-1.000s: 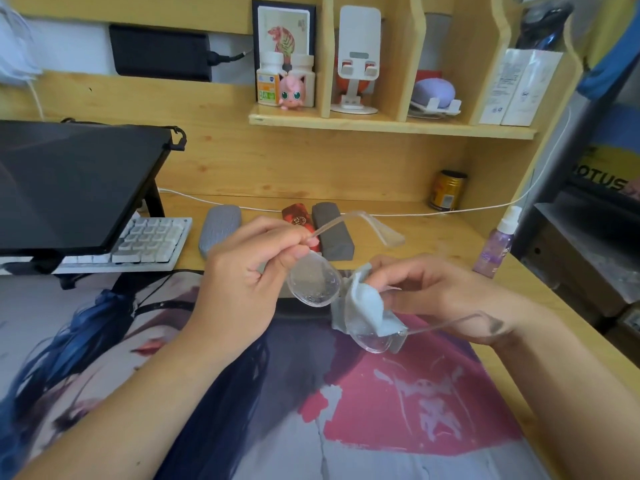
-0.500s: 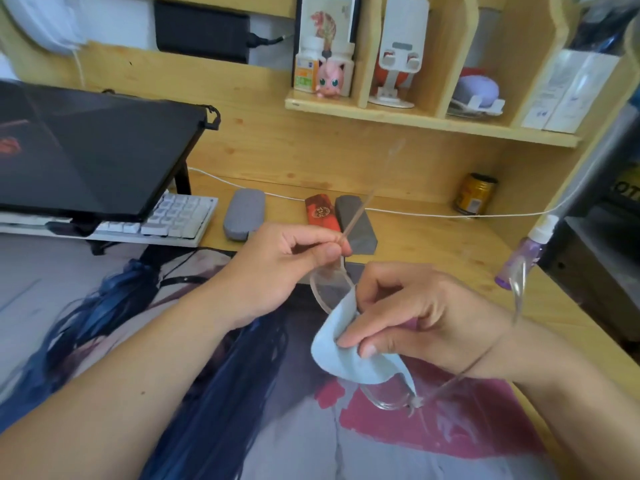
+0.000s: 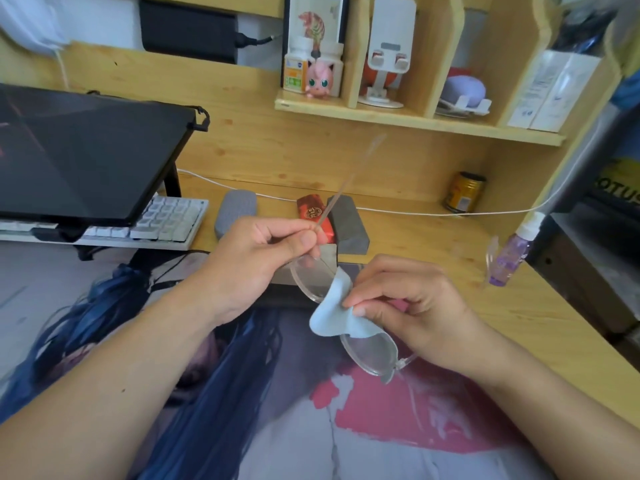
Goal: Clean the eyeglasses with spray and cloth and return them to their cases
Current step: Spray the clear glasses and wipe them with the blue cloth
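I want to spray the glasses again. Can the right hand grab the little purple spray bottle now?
Probably not yet: the right hand pinches the light blue cloth against the clear-framed glasses. The purple spray bottle stands unblocked on the desk.

The clear transparent plastic eyeglasses (image 3: 369,353) are half covered by a pale blue cleaning cloth (image 3: 334,315). The small spray bottle (image 3: 509,258) is translucent purple with a white cap. Three cases lie on the light pinewood table (image 3: 519,306): a speckled grey fabric case (image 3: 237,211), a red patterned case (image 3: 313,216) and a dark grey case (image 3: 349,225). The printed desk mat (image 3: 311,427) shows blue hair, pink-red and grey.
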### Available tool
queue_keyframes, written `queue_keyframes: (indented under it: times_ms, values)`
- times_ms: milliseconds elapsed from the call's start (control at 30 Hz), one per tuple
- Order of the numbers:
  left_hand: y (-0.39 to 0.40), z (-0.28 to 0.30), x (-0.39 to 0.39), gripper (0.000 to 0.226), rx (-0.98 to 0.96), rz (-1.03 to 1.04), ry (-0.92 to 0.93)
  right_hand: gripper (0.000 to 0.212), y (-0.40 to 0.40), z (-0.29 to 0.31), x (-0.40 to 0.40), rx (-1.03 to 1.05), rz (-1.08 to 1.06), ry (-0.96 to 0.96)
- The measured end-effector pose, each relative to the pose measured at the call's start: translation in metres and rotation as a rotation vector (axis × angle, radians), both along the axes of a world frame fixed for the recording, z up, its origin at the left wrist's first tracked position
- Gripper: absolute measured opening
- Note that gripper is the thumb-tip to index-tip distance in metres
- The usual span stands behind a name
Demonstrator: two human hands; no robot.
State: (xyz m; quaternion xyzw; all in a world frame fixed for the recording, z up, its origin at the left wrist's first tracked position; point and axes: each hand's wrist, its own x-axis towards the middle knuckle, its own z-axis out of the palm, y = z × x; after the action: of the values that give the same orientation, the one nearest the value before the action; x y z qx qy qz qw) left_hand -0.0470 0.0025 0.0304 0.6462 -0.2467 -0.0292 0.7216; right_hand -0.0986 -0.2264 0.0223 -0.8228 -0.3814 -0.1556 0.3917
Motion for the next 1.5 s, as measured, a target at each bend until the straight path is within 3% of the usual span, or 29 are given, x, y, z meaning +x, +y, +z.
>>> queue_keyframes:
  times_ms: [167,267,333,533,600,700,800,1000,1133,1267,1333,1467,1500]
  values:
    - [-0.003,0.005,-0.007,0.013,0.143,0.177,-0.326,0.005,-0.007,-0.009,0.011,0.331,-0.148,0.482]
    - [-0.003,0.007,-0.01,0.015,0.161,0.285,-0.524,0.03,-0.013,-0.009,0.02,0.701,-0.099,0.859]
    - [-0.002,0.008,-0.011,0.015,0.131,0.339,-0.584,0.042,-0.021,-0.005,0.022,0.817,-0.067,0.965]
    - [-0.003,0.007,-0.013,0.014,0.16,0.465,-0.802,0.03,-0.036,0.013,0.017,0.843,-0.024,0.964]
    - [-0.003,0.006,-0.014,0.019,0.175,0.492,-0.841,0.034,-0.034,0.013,0.014,0.778,0.049,0.98]
    - [-0.003,0.005,-0.012,0.02,0.208,0.503,-0.881,0.02,-0.027,0.013,0.008,0.586,0.038,0.95]
    - [-0.003,0.003,-0.009,0.017,0.267,0.506,-0.915,0.032,-0.021,0.012,0.007,0.419,0.034,0.964]
    - [-0.003,0.005,-0.01,0.014,0.263,0.517,-0.937,0.03,-0.023,0.015,0.008,0.313,-0.04,0.97]
    - [-0.007,0.004,-0.013,0.013,0.26,0.494,-0.93,0.009,-0.016,0.015,0.005,0.192,-0.151,0.876]
    - [-0.007,0.004,-0.013,0.016,0.241,0.446,-0.895,0.029,-0.014,0.014,0.001,0.088,-0.137,0.782]
    - [-0.006,0.004,-0.013,0.02,0.238,0.437,-0.852,0.031,-0.012,0.013,0.002,0.119,-0.125,0.763]
    - [-0.009,0.004,-0.015,0.02,0.245,0.399,-0.864,0.004,-0.006,0.01,-0.001,0.241,-0.021,0.761]
    - [-0.01,0.004,-0.015,0.02,0.25,0.388,-0.88,0.007,-0.005,0.011,-0.003,0.234,-0.001,0.761]
